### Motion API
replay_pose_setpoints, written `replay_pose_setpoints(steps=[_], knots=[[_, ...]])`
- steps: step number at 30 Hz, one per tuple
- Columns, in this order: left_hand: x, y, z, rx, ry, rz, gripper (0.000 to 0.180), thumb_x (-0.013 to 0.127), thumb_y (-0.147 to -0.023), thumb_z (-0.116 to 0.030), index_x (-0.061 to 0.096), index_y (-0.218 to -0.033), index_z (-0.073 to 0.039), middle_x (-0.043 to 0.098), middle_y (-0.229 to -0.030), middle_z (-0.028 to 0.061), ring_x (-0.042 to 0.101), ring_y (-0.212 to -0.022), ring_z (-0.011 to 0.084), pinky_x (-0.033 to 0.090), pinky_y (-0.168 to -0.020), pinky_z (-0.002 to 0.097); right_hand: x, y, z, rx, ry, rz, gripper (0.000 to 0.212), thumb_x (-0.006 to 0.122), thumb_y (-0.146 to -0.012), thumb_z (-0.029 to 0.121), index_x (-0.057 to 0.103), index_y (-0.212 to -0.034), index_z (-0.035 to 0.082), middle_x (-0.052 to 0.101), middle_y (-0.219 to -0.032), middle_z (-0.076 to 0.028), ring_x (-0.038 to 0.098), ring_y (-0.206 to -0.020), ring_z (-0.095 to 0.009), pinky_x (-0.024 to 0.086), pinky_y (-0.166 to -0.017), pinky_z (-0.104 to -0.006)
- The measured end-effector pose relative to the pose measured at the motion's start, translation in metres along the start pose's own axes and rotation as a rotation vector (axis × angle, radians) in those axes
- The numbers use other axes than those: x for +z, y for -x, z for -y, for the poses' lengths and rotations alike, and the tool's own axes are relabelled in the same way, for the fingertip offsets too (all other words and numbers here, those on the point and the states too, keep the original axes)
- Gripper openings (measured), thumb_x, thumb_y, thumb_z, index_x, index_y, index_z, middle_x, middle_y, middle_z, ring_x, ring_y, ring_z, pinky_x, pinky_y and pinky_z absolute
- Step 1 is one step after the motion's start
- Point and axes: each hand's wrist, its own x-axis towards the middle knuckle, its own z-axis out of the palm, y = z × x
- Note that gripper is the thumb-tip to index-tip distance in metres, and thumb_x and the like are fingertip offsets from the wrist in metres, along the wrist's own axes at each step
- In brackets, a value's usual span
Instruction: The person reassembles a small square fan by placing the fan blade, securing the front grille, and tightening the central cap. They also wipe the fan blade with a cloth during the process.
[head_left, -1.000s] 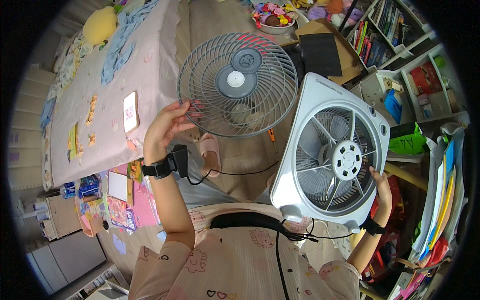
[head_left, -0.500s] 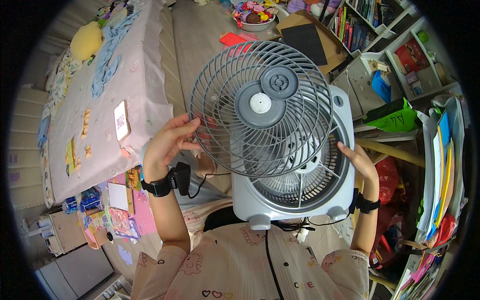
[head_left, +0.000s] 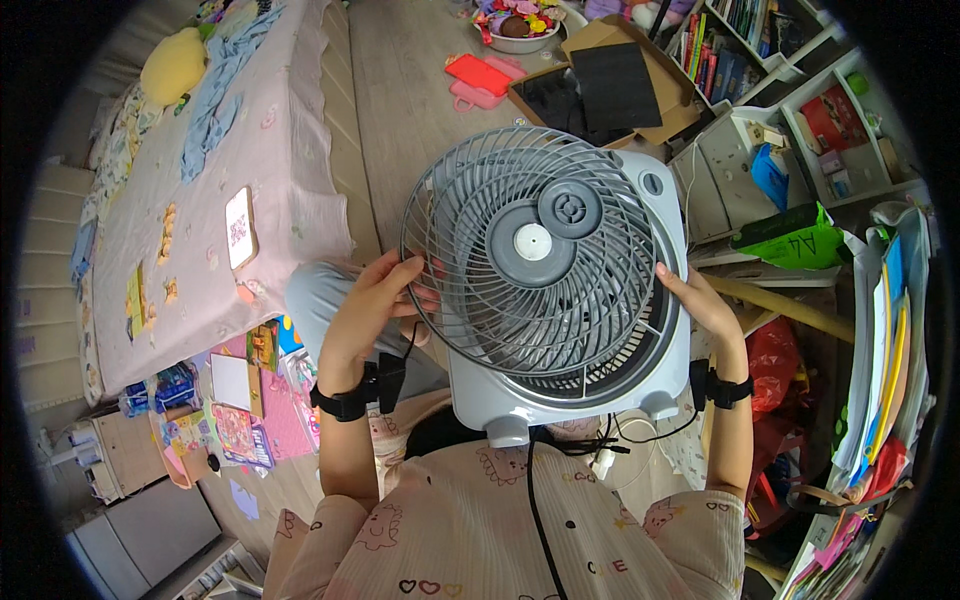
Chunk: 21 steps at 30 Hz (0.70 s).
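Observation:
A grey round fan grille (head_left: 518, 245), with a white-centred hub and a smaller round disc on it, lies over the front of a light grey box fan (head_left: 672, 370). It sits off-centre, toward the upper left, so part of the fan's lower right opening shows. My left hand (head_left: 382, 298) is closed on the grille's left rim, thumb on the near side. My right hand (head_left: 703, 303) grips the right side of the fan housing, its thumb at the edge of the round opening; its other fingers are hidden behind. Whether grille and housing touch, I cannot tell.
To the left is a bed with a pink sheet (head_left: 275, 120) and a phone (head_left: 240, 228) on it. Beyond the fan lies an open cardboard box (head_left: 685, 115). Shelves (head_left: 815, 75) and upright folders (head_left: 880, 340) crowd the right. A black cable (head_left: 540, 490) runs down over my shirt.
The grille has come down toward the fan housing and a little to the right, with my left hand still on its rim. The housing has shifted slightly left and up in the picture.

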Motion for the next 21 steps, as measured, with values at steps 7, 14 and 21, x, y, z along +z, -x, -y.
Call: replay_pose_setpoints(steps=[7, 14, 21], knots=[[0.014, -0.002, 0.021, 0.091, -0.094, 0.045, 0.035, 0.064, -0.098, -0.028, 0.054, -0.124, -0.007, 0.055, -0.089, -0.0022, 0.049, -0.057, 0.0067, 0.037, -0.046, 0.0230, 0.002, 0.005, 0.001, -0.007, 0.030, -0.036, 0.085, 0.056, -0.097, 0.058, 0.036, -0.147, -0.008, 0.054, -0.137, -0.019, 0.052, -0.123, -0.020, 0.039, -0.105, -0.0286], [0.011, 0.000, 0.019, 0.004, 0.001, 0.073, 0.043, 0.066, -0.097, -0.029, 0.050, -0.132, -0.011, 0.057, -0.097, -0.0039, 0.047, -0.067, 0.0044, 0.038, -0.054, 0.0205, 0.008, 0.029, 0.053, -0.328, 0.156, -0.472, 0.057, 0.059, -0.101, 0.041, 0.050, -0.135, -0.004, 0.061, -0.124, -0.017, 0.057, -0.113, -0.020, 0.044, -0.098, -0.0318], [0.010, 0.003, 0.011, -0.077, -0.112, 0.052, 0.049, 0.070, -0.094, -0.033, 0.054, -0.137, -0.017, 0.059, -0.109, -0.0083, 0.050, -0.092, 0.0021, 0.039, -0.068, 0.0171, 0.035, 0.030, 0.121, -0.684, 0.549, -0.373, 0.033, 0.072, -0.090, 0.028, 0.066, -0.111, 0.003, 0.057, -0.101, -0.011, 0.057, -0.095, -0.026, 0.048, -0.077, -0.0334]])
